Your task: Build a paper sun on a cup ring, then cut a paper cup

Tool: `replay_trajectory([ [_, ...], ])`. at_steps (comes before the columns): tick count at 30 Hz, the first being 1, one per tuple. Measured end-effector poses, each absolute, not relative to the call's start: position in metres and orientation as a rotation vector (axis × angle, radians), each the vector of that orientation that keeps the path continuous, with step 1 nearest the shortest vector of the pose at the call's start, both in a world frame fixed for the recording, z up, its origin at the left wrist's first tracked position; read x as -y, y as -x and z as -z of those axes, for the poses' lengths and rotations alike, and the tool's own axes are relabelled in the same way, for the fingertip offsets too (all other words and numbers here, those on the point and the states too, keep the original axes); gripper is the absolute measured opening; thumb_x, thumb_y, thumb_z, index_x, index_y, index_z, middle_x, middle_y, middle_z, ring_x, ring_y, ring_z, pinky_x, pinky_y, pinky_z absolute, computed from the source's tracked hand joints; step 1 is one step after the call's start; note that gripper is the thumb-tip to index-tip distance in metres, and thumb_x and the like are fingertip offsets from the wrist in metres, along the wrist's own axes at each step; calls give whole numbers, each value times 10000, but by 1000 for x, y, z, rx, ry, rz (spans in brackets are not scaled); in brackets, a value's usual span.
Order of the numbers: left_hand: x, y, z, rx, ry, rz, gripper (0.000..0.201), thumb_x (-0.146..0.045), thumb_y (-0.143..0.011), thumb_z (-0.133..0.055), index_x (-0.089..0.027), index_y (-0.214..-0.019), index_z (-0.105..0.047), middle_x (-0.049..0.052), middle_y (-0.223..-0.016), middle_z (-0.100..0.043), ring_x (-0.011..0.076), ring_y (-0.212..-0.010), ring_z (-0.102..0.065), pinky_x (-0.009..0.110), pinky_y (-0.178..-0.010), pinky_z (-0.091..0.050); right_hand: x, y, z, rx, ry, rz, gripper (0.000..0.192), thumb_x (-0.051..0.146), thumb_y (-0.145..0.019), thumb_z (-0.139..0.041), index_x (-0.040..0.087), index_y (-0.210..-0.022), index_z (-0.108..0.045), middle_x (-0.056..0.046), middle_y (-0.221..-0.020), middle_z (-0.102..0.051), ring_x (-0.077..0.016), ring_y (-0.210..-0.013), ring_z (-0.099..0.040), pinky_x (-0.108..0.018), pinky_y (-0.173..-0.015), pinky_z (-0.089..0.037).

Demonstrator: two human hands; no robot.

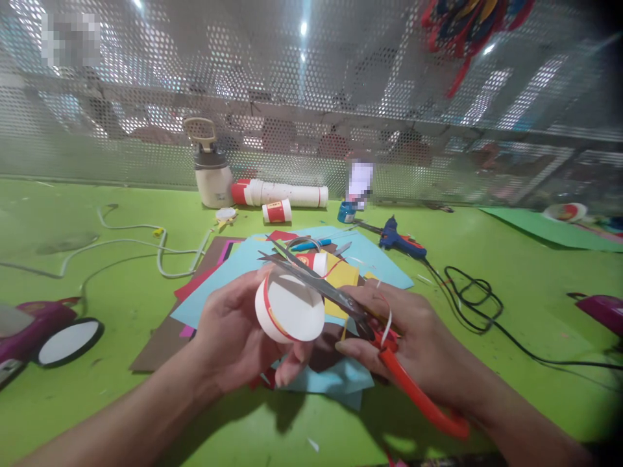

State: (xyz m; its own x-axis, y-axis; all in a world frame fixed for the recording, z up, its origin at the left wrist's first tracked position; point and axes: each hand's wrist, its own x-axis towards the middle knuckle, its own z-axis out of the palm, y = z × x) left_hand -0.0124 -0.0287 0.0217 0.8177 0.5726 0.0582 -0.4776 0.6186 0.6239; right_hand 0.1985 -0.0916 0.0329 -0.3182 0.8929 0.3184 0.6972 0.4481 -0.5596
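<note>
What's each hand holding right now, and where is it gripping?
The left hand holds a white paper cup around its side wall. The right hand holds scissors by their red handles, blades open at the cup's rim.

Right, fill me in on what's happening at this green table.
A person's left hand holds a white paper cup with a red band, bottom toward the camera. The right hand grips red-handled scissors, blades open across the cup's rim. Coloured paper sheets lie underneath; a blue glue gun and a stack of cups sit farther back.

paper cup (291,310) matt | scissors (335,298) shiny metal, glossy plastic handles | table (117,298) smooth
</note>
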Motion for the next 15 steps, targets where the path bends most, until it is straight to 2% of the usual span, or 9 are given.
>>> replay_trajectory([
  [15, 28, 17, -16, -146, -640, -554, 505, -461, -869, -435, -37, -839, -709, 161, -573, -689, 202, -455, -659, 229, -412, -477, 93, -198, -35, 2152, 1285, -375, 492, 360, -849, -669, 274, -1309, -517, 17, -739, -521, -153, -678, -465, -270, -611, -365],
])
